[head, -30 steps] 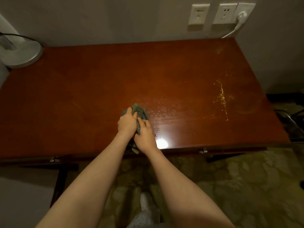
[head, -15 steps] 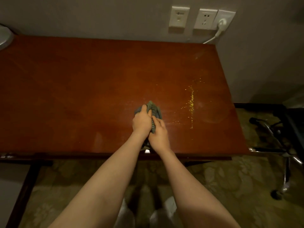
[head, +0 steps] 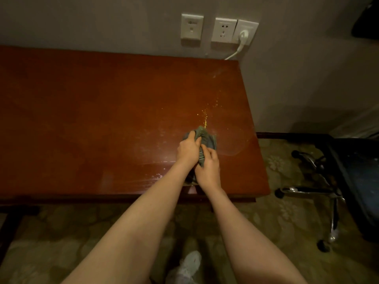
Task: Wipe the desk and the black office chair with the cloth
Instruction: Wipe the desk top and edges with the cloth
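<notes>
A bunched grey-green cloth (head: 207,137) lies on the reddish-brown desk (head: 92,124), near its right front part. My left hand (head: 187,149) grips the cloth from the left and my right hand (head: 208,170) holds its near end. A trail of yellow crumbs (head: 206,116) runs away from the cloth's far tip toward the desk's back right. The black office chair (head: 356,181) stands on the floor to the right of the desk, with its chrome base (head: 320,191) showing.
Three white wall sockets (head: 223,29) sit above the desk's back edge, the right one with a white plug and cable. Patterned carpet (head: 266,222) covers the floor. My white shoe (head: 188,265) shows below. A grey wall rises just beyond the desk's right edge.
Both hands have slid the cloth to the right across the desk until it reaches the crumb trail. The view has swung right, so the chair now shows and the lamp base has left.
</notes>
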`<action>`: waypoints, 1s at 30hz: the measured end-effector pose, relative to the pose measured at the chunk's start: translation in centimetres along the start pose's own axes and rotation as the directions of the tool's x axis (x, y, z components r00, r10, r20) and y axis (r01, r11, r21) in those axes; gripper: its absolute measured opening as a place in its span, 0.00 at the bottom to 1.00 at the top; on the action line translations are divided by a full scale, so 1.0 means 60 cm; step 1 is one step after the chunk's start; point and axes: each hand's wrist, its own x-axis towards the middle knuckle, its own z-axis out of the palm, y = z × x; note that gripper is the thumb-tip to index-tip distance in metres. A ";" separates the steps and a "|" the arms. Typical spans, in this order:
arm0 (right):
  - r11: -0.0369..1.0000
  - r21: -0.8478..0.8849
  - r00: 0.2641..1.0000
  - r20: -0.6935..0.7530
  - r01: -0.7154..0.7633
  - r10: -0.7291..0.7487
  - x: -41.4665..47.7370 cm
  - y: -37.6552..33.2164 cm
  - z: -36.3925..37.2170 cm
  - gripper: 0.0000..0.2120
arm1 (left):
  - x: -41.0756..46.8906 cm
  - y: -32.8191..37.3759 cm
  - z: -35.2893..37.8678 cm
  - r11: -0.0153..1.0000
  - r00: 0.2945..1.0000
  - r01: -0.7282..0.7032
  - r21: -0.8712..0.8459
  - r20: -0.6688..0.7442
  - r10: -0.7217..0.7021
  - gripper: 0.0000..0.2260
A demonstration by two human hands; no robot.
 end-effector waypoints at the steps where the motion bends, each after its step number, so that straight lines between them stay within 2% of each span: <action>1: 1.000 0.006 1.000 -0.007 0.020 -0.020 -0.003 -0.008 0.006 0.28 | -0.003 -0.003 -0.012 1.000 1.000 -0.001 -0.012 -0.014 0.001 0.14; 8: 0.974 0.207 0.995 0.016 0.092 -0.097 -0.029 -0.128 0.082 0.26 | -0.013 -0.073 -0.139 0.998 0.986 0.054 0.037 -0.158 -0.048 0.14; 13: 0.955 0.289 0.989 0.114 0.059 -0.096 -0.064 -0.202 0.168 0.27 | -0.032 -0.155 -0.225 0.983 0.976 0.134 0.126 -0.190 -0.108 0.15; 16: 0.969 0.240 0.970 0.217 0.054 -0.108 -0.081 -0.208 0.208 0.28 | -0.047 -0.203 -0.241 0.969 0.968 0.206 0.134 -0.174 -0.182 0.16; 21: 0.978 -0.115 0.932 0.340 0.176 -0.128 -0.090 -0.184 0.220 0.32 | -0.070 -0.230 -0.216 0.946 0.945 0.304 0.110 -0.163 -0.285 0.17; 30: 0.967 -0.072 0.903 0.380 0.244 -0.199 -0.055 -0.125 0.160 0.32 | -0.074 -0.175 -0.151 0.903 0.876 0.428 -0.030 -0.230 -0.423 0.17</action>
